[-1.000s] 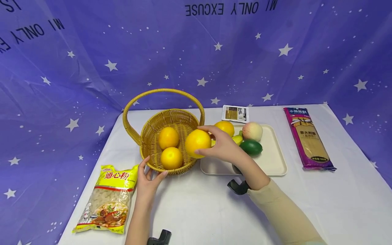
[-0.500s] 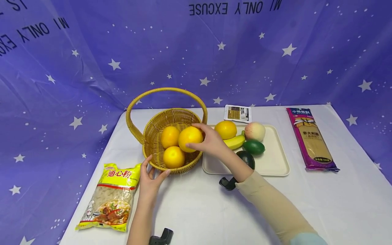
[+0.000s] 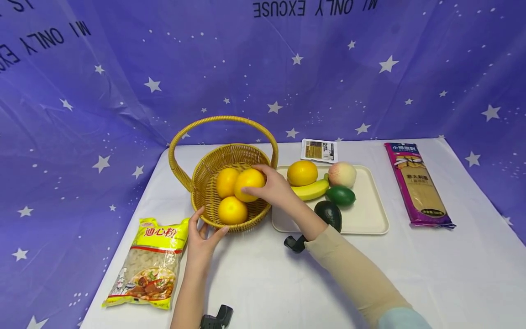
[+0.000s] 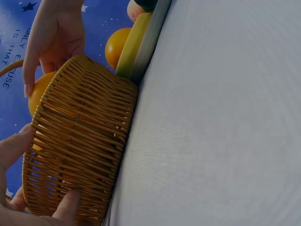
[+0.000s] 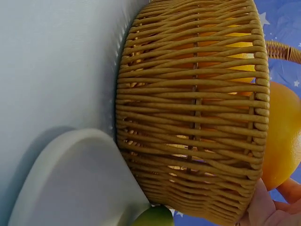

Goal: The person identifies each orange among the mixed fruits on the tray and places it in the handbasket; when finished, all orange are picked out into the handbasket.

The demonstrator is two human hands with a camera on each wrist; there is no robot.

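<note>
A round wicker basket [image 3: 201, 183] with a tall arched handle stands on the table. My right hand [image 3: 276, 191] pinches an orange [image 3: 248, 184] between thumb and fingers, low in the basket's mouth; in the right wrist view this orange shows above the rim. Another orange [image 3: 225, 182] lies behind it to the left, and a third orange [image 3: 232, 211] sits at the front of the basket. My left hand [image 3: 200, 244] holds the basket's front left rim. In the left wrist view its fingertips [image 4: 69, 203] press on the woven outer wall.
Right of the basket, a cream tray [image 3: 367, 214] bears a yellow-orange fruit [image 3: 302, 172], banana [image 3: 310, 189], peach [image 3: 342, 174], green fruit [image 3: 341, 195] and dark avocado [image 3: 328, 214]. A white packet [image 3: 319, 151] lies behind. Pasta bags flank them: yellow [image 3: 149, 269], purple [image 3: 419, 185].
My right hand has carried the orange leftward from the basket's right rim into the basket, close against the other two oranges. The left hand has kept its place on the rim.
</note>
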